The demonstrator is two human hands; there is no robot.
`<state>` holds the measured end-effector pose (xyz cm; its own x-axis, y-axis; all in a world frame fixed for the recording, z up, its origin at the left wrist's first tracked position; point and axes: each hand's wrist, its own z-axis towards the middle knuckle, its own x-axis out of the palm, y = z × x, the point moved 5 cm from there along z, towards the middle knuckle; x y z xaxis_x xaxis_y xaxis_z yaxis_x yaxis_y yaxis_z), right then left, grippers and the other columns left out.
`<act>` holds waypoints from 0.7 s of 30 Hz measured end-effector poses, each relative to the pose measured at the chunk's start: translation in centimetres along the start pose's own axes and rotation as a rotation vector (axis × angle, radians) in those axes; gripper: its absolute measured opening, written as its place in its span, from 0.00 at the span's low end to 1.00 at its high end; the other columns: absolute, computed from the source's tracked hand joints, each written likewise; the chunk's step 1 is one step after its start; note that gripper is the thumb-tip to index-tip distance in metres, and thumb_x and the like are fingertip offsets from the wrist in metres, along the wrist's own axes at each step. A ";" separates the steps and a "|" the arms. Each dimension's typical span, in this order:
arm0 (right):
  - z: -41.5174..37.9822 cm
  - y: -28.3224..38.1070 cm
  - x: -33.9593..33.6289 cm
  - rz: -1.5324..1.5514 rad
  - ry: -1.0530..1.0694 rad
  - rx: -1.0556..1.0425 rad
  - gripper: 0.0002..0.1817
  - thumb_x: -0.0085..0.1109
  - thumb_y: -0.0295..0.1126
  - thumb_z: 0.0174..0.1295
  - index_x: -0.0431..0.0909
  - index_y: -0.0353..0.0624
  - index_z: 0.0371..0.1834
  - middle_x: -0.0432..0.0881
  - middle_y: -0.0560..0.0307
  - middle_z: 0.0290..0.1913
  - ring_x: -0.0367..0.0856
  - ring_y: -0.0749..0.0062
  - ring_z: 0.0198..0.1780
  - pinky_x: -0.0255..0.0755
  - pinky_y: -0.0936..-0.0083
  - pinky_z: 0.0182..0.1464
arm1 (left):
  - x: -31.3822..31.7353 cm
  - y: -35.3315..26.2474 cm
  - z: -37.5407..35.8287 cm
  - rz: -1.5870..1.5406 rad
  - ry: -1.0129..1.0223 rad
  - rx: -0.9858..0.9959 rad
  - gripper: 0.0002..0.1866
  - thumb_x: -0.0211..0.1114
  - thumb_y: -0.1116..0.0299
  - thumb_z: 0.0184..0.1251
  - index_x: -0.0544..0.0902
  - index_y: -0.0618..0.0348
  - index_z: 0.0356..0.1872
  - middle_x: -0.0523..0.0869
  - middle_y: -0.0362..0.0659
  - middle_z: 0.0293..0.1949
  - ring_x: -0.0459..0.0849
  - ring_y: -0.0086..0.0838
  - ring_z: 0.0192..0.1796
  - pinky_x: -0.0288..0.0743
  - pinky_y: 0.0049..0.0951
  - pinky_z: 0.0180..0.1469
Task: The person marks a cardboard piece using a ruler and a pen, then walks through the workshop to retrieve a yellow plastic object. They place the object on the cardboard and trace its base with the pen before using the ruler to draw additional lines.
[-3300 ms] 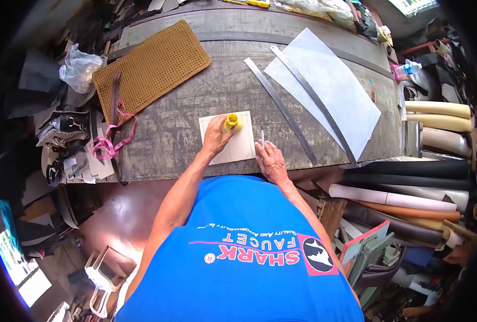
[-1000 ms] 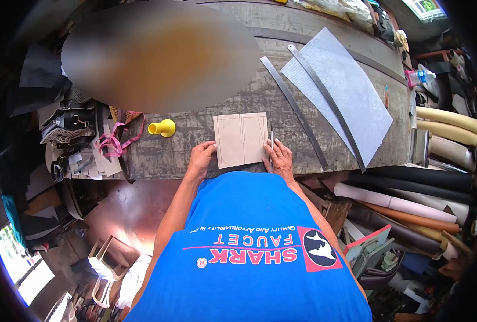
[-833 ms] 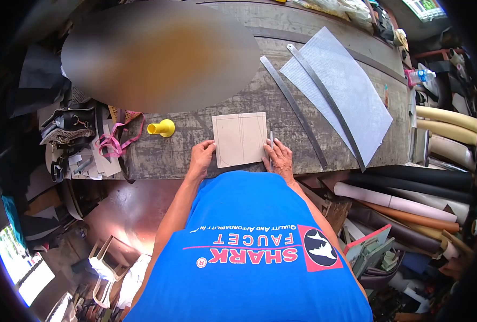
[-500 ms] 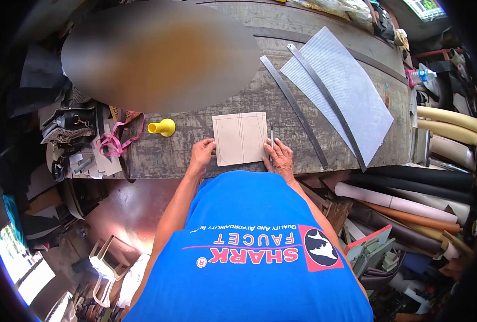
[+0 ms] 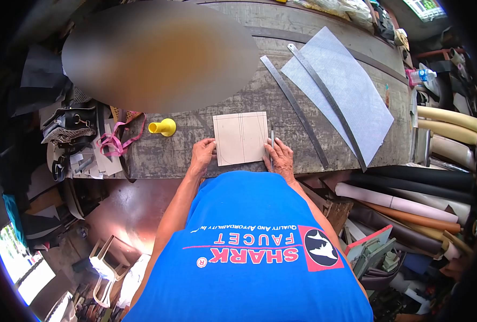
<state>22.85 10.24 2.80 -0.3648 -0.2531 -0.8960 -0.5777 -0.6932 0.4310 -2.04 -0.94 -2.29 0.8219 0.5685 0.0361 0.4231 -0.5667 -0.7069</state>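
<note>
A square of beige cardboard (image 5: 241, 138) with dark lines drawn on it lies at the front of the worktable. The lines run down its middle and along its sides, and curves show at the lower corners. My left hand (image 5: 202, 154) has its fingertips closed on the board's left edge. At the right edge rests my right hand (image 5: 281, 159), with a slim silver pen-like tool (image 5: 272, 138) between its fingers, pointing away from me. Its thumb side touches the board; part of the tool is hidden by the fingers.
Two metal rulers (image 5: 294, 110) lie to the right, one across a grey textured sheet (image 5: 338, 96). A yellow funnel-shaped object (image 5: 163, 127), pink ribbon (image 5: 115, 140) and black straps (image 5: 69, 126) are left. Material rolls (image 5: 394, 201) stack beyond the worktable (image 5: 195, 115). A blurred oval hides the back left.
</note>
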 end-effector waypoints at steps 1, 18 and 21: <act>0.0 0.0 0.0 0.007 0.003 0.002 0.23 0.63 0.35 0.63 0.75 0.49 0.62 0.73 0.56 0.69 0.64 0.57 0.73 0.57 0.56 0.68 | 0.0 0.1 0.1 -0.012 0.004 -0.003 0.13 0.58 0.70 0.71 0.82 0.66 0.51 0.87 0.41 0.38 0.84 0.23 0.34 0.80 0.25 0.37; 0.0 0.1 -0.1 0.008 -0.008 0.001 0.24 0.64 0.35 0.62 0.74 0.49 0.62 0.73 0.56 0.69 0.64 0.57 0.73 0.57 0.56 0.68 | 0.2 -0.9 -0.5 0.036 0.000 0.000 0.12 0.63 0.69 0.70 0.83 0.65 0.48 0.87 0.41 0.37 0.86 0.24 0.35 0.81 0.26 0.38; 0.0 0.1 -0.2 0.024 -0.012 -0.007 0.24 0.64 0.35 0.62 0.74 0.49 0.62 0.73 0.56 0.68 0.64 0.57 0.73 0.57 0.56 0.68 | 0.3 -0.6 -0.4 0.001 0.006 -0.008 0.12 0.63 0.69 0.70 0.83 0.65 0.48 0.87 0.41 0.37 0.86 0.24 0.35 0.81 0.26 0.38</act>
<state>22.85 10.22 3.00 -0.3876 -0.2618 -0.8839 -0.5635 -0.6916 0.4519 -1.96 -0.66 -1.55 0.8248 0.5640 0.0396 0.4249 -0.5720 -0.7016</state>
